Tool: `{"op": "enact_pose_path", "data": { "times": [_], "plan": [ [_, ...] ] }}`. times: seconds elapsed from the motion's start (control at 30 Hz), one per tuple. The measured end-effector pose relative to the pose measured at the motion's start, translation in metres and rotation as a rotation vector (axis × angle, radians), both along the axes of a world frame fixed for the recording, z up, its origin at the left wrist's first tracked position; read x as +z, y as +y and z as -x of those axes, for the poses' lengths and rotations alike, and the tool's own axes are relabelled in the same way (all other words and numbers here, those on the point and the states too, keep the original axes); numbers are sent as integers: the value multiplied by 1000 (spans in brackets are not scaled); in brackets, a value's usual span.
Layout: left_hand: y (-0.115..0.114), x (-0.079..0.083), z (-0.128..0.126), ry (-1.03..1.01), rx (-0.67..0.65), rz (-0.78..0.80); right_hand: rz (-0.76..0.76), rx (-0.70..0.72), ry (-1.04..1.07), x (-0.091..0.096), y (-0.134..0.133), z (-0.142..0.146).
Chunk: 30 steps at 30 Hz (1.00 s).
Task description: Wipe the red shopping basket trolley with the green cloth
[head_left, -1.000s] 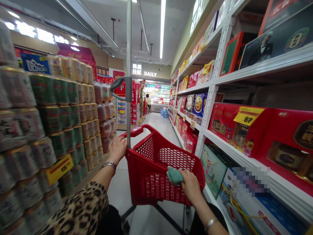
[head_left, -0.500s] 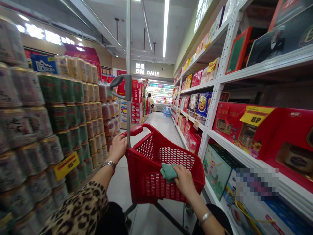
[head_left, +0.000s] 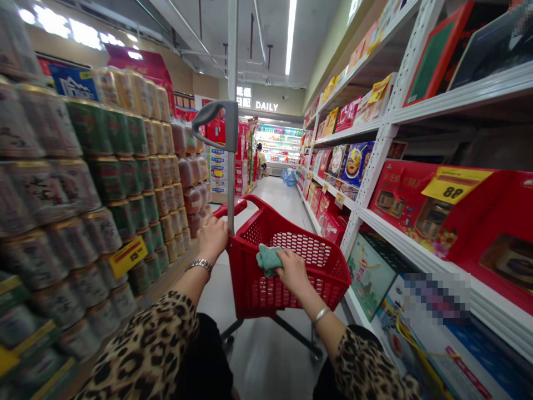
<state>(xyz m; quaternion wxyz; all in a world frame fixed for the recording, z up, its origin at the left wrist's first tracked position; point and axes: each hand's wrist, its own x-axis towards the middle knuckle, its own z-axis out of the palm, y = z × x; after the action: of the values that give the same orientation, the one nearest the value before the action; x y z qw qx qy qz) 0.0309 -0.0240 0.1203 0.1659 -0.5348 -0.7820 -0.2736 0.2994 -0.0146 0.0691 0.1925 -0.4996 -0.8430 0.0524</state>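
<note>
A red plastic shopping cart (head_left: pixel 316 261) stands in the aisle in front of me, with a grey pole and handle (head_left: pixel 230 128) rising from its near left corner. My left hand (head_left: pixel 213 238) is closed round that corner, at the foot of the pole. My right hand (head_left: pixel 291 269) grips a folded teal cloth (head_left: pixel 267 259) and presses it on the near rim of the cart, left of the rim's middle. Both forearms wear a metal bracelet and leopard-print sleeves.
Stacked packs of cans (head_left: pixel 104 183) line the left side, with a yellow price tag (head_left: pixel 127 256). White shelves (head_left: pixel 387 133) with red gift boxes (head_left: pixel 416 205) run along the right. The grey floor (head_left: pixel 278 194) stretches ahead to a distant person (head_left: pixel 261 158) near a lit cooler.
My right hand has slid the teal cloth leftwards along the cart's near rim. The left hand kept its hold at the pole. The view has moved slightly back and up.
</note>
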Motion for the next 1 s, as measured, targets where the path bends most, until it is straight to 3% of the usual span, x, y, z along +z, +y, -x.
{"op": "enact_pose_path", "data": {
  "times": [0.2,0.4,1.0],
  "plan": [
    [-2,3,-17,-57,18,32,-18,34,-39,6,8,17],
    [-2,1,-20,-49,6,11,-1,-6,-93,0,12,7],
    [3,-3,-11,-50,-80,-32,-39,-114,-106,-42,10,-103]
  ]
}}
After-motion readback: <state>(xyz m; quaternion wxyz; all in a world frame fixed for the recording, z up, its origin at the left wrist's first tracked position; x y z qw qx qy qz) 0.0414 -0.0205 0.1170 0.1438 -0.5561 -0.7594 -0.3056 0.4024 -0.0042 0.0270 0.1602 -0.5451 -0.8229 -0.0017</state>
